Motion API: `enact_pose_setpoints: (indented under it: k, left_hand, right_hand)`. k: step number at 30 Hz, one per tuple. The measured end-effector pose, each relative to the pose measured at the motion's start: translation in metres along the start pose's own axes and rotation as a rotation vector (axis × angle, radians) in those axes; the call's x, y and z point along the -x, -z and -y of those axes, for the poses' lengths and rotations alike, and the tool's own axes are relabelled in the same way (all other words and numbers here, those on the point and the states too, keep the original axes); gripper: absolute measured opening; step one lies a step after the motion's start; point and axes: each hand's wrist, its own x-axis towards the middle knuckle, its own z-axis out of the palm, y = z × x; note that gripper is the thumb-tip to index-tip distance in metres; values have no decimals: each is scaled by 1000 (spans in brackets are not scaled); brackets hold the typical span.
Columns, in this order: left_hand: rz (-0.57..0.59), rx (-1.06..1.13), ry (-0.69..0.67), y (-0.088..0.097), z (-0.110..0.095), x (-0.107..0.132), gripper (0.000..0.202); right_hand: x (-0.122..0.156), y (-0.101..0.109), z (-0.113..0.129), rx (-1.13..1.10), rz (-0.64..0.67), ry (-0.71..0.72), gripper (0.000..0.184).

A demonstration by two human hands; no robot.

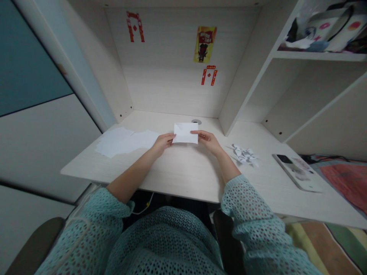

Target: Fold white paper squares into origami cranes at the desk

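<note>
A small white sheet of paper (183, 133) is held up between my two hands, over the middle of the desk. My left hand (164, 143) pinches its left edge. At the right edge, my right hand (208, 140) grips it, with the index finger stretched across the front face. Faint crease lines show near the paper's top left. On the desk to the left lie several flat white sheets (120, 141), overlapping. Folded white paper pieces (245, 155) sit in a small heap to the right of my right forearm.
A phone (296, 172) lies on the desk (183, 172) at the right. Behind rises a back panel with red stickers (209, 75) and a yellow one (205, 44). A round cable hole (196, 122) is near the back. Bags (329, 28) fill the upper right shelf.
</note>
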Motion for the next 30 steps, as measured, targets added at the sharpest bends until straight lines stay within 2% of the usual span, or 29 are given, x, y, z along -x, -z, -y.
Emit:
enact_pose_setpoints:
  k: [4,8,11,15,17,19,22,24,27,30]
  left_hand:
    - [13,11,45,0,1,-2,30]
    - [89,43,136,0,0,-2,25]
    - [96,127,241,2,-1,-2,10]
    - [126,132,325,3,-3,-1,6]
    - [105,88,268,2,-5,0,14]
    - [20,34,109,0,-9,1,25]
    - [-120,-108,-214,-6,-14,5,40]
    - [-94,-226,-383,-10,-16,9,43]
    - [48,-319,-411,-16,-14,16,50]
    - [55,-365,-399,-20,-10,19,47]
  right_hand:
    - [0,-3,-1,49,-91,14,25]
    - [0,-5,2,105,-174,19,23]
    - [0,-6,2,134,-216,15,26]
    - [-3,-4,0,0,-303,7,31]
    - [-5,-2,0,-83,-374,-9,33]
    - [-5,-2,0,-76,-403,-22,35]
    - [-3,-10,2,24,-323,-18,34]
    - [0,-18,2,53,-236,-19,33]
    - [5,-32,3,112,-166,-15,33]
    - [7,-41,2,157,-167,5,33]
